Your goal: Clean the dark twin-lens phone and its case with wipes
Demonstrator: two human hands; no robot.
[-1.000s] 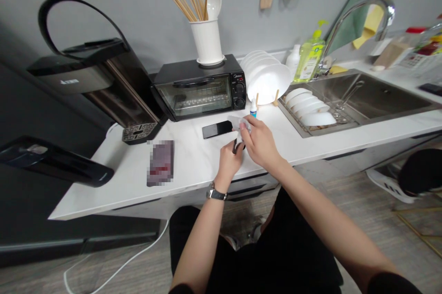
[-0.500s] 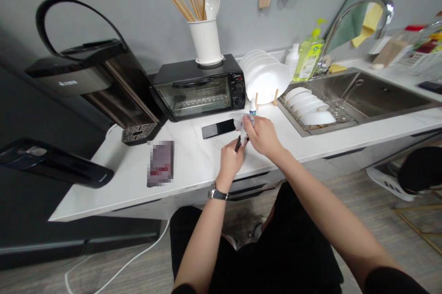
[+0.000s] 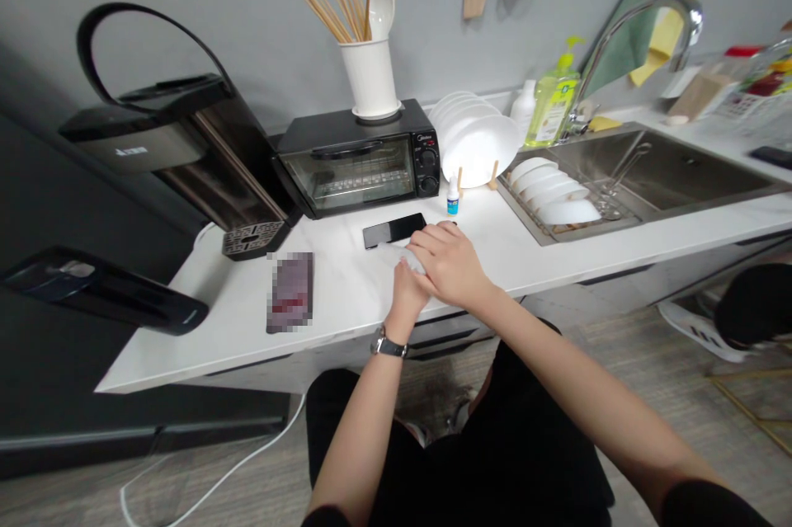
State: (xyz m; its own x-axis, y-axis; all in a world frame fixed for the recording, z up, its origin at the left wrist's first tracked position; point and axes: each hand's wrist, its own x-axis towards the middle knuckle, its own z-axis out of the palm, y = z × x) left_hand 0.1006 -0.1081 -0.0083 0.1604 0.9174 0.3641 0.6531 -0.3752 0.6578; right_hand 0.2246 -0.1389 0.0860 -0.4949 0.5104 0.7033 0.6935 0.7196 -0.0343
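Over the front of the counter, my right hand (image 3: 450, 265) is closed on a thin white tissue (image 3: 405, 256), its fingers folded over the top of my left hand. My left hand (image 3: 408, 288), with a watch (image 3: 389, 343) on the wrist, is closed beneath it, and its fingertips are mostly covered. What it grips is hidden; a small dark tip shows just past my right knuckles. A black phone (image 3: 394, 231) lies flat behind my hands. Close behind them stands a small white bottle with a blue label (image 3: 453, 201).
A toaster oven (image 3: 362, 172) carries a white utensil holder (image 3: 371, 77). White plates (image 3: 483, 143) stand in a rack beside the sink (image 3: 668, 172), where bowls (image 3: 563, 197) sit. At left are a black appliance (image 3: 238, 181), a dark bottle-shaped object (image 3: 105, 292) and a pixelated item (image 3: 290, 294).
My right hand has come down and turned over my left hand, carrying the tissue toward the left. A thin black piece seen in my left hand before is now mostly covered.
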